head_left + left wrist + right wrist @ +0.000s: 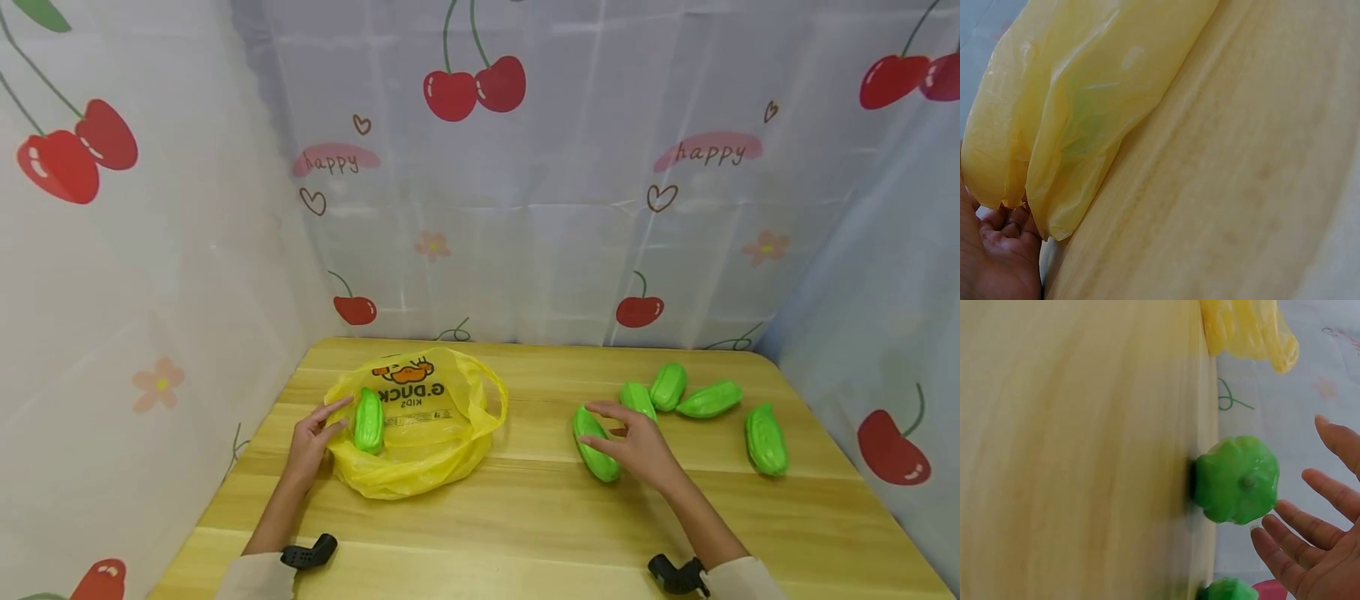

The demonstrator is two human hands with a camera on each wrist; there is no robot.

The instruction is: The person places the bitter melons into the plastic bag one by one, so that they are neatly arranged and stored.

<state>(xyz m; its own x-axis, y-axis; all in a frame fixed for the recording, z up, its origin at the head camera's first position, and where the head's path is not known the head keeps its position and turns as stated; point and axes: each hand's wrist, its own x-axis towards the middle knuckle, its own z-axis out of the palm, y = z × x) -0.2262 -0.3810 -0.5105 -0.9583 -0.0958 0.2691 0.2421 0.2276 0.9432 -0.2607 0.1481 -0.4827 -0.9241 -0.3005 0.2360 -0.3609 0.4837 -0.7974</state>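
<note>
A yellow plastic bag (450, 467) with a duck print lies with its mouth open on the left of the table. One green ribbed gourd (368, 423) lies in it near the left rim. My left hand (309, 442) is at that rim, thumb and index finger apart; the bag partly hides its other fingers (1017, 222) in the left wrist view. Over another green ribbed gourd (596, 450) my right hand (637, 442) is spread, thumb and index apart. In the right wrist view its fingertips come close to the gourd's lobed end (1238, 481); contact is unclear.
Right of that gourd lie several more: one partly behind my right hand (637, 396), one farther back (668, 386), one lying sideways (709, 400) and one at the far right (767, 442). A cherry-printed curtain (540, 233) hangs behind the wooden table (480, 550) and along both sides.
</note>
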